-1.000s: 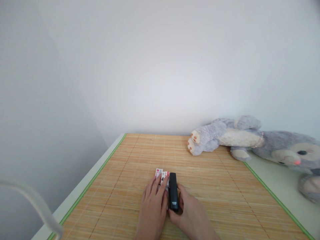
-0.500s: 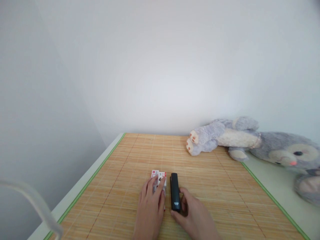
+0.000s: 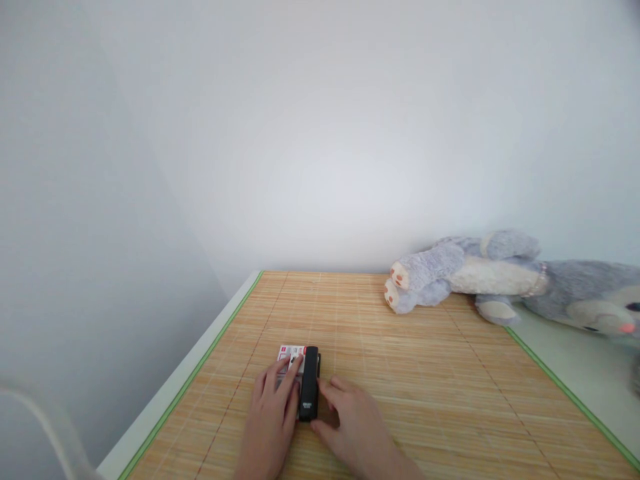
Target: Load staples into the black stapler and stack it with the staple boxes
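Note:
A black stapler (image 3: 309, 385) lies lengthwise on the bamboo mat, against the right side of small white-and-red boxes (image 3: 283, 351). My left hand (image 3: 269, 413) lies over the boxes with its fingers stretched out, hiding most of them. The tip of one finger rests near the boxes' far end. At the stapler's right side is my right hand (image 3: 353, 417), curved, its fingertips on the long edge and its thumb at the near end.
The bamboo mat (image 3: 430, 380) has a green border and covers a white table. A grey plush toy (image 3: 475, 273) lies across the back right, by the white wall. A blurred pale curved thing (image 3: 47, 420) crosses the lower left corner.
My right hand has moved the stapler left, closing the gap to the boxes. My left hand still lies on the boxes. The whole view has shifted slightly.

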A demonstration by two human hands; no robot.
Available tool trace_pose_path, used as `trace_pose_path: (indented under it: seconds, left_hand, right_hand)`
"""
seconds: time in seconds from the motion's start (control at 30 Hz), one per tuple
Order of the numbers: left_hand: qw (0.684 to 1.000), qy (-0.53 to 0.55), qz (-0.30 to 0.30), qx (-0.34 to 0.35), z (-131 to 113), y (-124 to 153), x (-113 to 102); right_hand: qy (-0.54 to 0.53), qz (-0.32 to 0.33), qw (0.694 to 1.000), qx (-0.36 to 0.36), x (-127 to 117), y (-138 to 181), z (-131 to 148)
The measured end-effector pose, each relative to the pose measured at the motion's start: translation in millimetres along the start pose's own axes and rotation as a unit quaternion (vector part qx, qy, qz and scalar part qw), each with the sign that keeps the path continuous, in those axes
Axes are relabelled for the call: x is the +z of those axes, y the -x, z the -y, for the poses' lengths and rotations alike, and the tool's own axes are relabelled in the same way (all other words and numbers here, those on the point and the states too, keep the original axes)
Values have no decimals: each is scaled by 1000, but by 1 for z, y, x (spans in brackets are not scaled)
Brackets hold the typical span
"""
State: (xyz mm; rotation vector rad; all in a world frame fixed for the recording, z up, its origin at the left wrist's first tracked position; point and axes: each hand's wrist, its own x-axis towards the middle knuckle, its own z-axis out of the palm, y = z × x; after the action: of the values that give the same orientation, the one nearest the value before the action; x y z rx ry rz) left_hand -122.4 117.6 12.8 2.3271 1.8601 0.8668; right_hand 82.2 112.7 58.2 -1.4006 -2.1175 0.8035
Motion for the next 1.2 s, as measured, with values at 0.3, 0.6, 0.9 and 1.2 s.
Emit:
trace_pose_path:
  seconds: [0.3, 0.6, 0.9, 1.2]
  left_hand:
    - [1000, -7, 7, 22, 55, -4, -16]
    - [1000, 1, 7, 19, 57, -1, -14]
    - [1000, -4, 14, 23, 54, -4, -17]
    - [1000, 1, -4, 29, 55, -6, -17]
  right_hand:
    - [-7, 4, 1000, -14, 26, -18, 22]
    - [-13, -20, 1000, -15, 31, -16, 22]
    - [-26, -25, 999, -12, 31, -14, 23]
    - [-5, -19, 1000, -6, 30, -13, 23]
